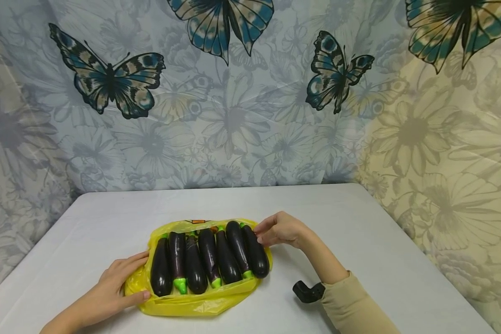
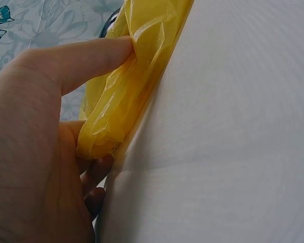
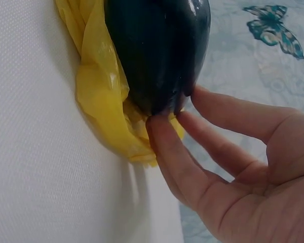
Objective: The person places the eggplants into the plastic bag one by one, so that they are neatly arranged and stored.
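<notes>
Several dark purple eggplants (image 1: 208,255) lie side by side in a row on a yellow plastic bag (image 1: 188,306), some with green stem ends toward me. My left hand (image 1: 117,285) rests at the bag's left end, fingers and thumb spread. In the left wrist view its thumb touches the crumpled yellow plastic (image 2: 147,45), while other fingers are partly hidden behind it. On the other side, my right hand (image 1: 285,230) touches the upper end of the rightmost eggplant (image 1: 255,253). The right wrist view shows its fingertips (image 3: 164,131) against that eggplant's end, loosely bent.
A white table (image 1: 338,208) lies under the bag. Behind it hangs a floral cloth backdrop (image 1: 234,153) with butterflies. A black device (image 1: 308,292) sits by the right wrist, beside a beige sleeve (image 1: 355,301).
</notes>
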`<control>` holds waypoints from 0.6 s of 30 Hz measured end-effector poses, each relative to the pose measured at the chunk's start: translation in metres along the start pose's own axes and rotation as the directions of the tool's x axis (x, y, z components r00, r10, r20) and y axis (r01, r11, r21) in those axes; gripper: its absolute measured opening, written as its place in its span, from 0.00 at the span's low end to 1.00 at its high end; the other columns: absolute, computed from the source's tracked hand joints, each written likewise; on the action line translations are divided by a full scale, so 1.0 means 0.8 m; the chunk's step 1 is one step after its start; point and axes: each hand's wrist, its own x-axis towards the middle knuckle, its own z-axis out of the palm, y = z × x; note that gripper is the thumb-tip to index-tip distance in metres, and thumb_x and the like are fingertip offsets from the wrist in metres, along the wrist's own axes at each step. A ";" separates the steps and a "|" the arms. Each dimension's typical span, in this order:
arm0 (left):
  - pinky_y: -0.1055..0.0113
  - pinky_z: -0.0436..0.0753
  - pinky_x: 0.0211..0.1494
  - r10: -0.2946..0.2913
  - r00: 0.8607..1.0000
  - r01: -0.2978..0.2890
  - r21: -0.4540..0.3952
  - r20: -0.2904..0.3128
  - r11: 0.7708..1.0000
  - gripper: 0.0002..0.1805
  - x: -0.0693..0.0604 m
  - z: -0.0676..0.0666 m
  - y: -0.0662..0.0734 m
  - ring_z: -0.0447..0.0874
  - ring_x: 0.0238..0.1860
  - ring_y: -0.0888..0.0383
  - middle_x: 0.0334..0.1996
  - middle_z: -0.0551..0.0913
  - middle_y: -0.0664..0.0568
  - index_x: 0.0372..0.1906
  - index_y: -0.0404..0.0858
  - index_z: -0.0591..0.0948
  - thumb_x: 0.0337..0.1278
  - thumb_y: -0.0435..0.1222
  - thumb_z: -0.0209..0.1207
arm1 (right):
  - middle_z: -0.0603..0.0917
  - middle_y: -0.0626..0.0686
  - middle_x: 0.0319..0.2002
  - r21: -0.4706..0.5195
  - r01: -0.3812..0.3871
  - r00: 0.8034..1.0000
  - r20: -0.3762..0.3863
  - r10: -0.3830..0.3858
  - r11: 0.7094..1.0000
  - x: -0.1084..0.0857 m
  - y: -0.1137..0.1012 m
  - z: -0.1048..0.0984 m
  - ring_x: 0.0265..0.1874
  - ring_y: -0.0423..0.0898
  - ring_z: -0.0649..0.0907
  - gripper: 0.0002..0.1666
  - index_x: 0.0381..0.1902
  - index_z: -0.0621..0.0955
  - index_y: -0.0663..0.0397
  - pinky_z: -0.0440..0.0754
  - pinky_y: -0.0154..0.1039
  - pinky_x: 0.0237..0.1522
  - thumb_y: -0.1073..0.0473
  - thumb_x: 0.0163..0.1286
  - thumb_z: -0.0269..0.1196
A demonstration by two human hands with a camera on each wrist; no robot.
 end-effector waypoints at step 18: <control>0.35 0.65 0.54 0.002 1.000 -0.002 0.004 0.004 1.000 0.43 0.003 -0.001 0.003 0.62 0.59 0.49 0.70 0.65 0.47 0.70 0.39 0.70 0.55 0.57 0.65 | 0.86 0.60 0.42 0.016 0.021 1.000 0.023 -0.021 1.000 -0.001 0.003 -0.006 0.37 0.51 0.86 0.18 0.50 0.82 0.75 0.83 0.47 0.45 0.76 0.60 0.65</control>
